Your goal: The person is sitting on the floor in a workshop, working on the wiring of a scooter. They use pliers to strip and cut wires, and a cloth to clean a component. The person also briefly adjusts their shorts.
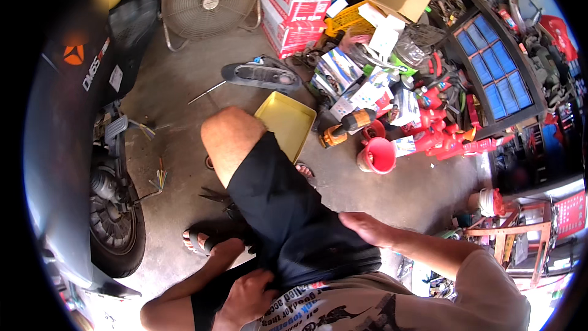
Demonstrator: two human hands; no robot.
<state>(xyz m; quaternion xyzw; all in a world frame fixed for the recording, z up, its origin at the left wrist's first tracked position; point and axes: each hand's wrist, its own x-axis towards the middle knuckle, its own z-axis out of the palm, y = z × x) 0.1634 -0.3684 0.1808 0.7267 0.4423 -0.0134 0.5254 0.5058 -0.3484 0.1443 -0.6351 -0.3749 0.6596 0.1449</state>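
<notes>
My left hand (pixel 250 294) lies low on my lap with its fingers curled against my black shorts (pixel 294 227); what is inside the fingers is hidden. My right hand (pixel 367 230) rests on the side of my right thigh, seemingly flat, partly seen edge-on. Beyond my bent right knee lies a yellow tray (pixel 294 119) on the floor. A dark tool with spread handles (pixel 214 195) sits on the concrete near my sandalled left foot (pixel 197 242). Loose wire ends (pixel 161 179) stick out by the wheel (pixel 116 220) of a grey scooter (pixel 61 141) on the left.
A floor fan (pixel 210 3) and stacked red-and-white boxes (pixel 291 12) stand at the far side. A grey plastic cover (pixel 263 76) and a thin rod (pixel 207 93) lie before them. An orange-black power drill (pixel 348 127), a red bucket (pixel 376 156) and heaped parts crowd the right.
</notes>
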